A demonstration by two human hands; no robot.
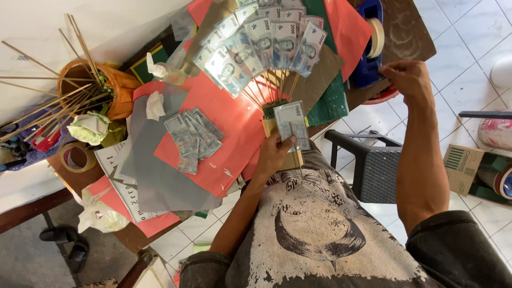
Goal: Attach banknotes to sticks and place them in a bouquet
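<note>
My left hand (273, 154) grips a small wooden block (290, 159) and a grey banknote on a thin stick (292, 121) held against it. From the block's green foam top (273, 108), several sticks rise to a fan of grey banknotes (265, 44). My right hand (408, 78) is raised at the right with its fingers curled, right next to the blue tape dispenser (368, 53); whether it pinches anything I cannot tell. A loose pile of banknotes (192, 137) lies on the red paper (224, 138) to the left of my left hand.
An orange pot (118, 88) full of thin bamboo sticks stands at the left, a roll of tape (77, 157) below it. Grey paper (154, 176), crumpled tissue (154, 105) and a green cutting mat (333, 101) cover the table. A dark wicker chair (368, 165) stands beneath my right arm.
</note>
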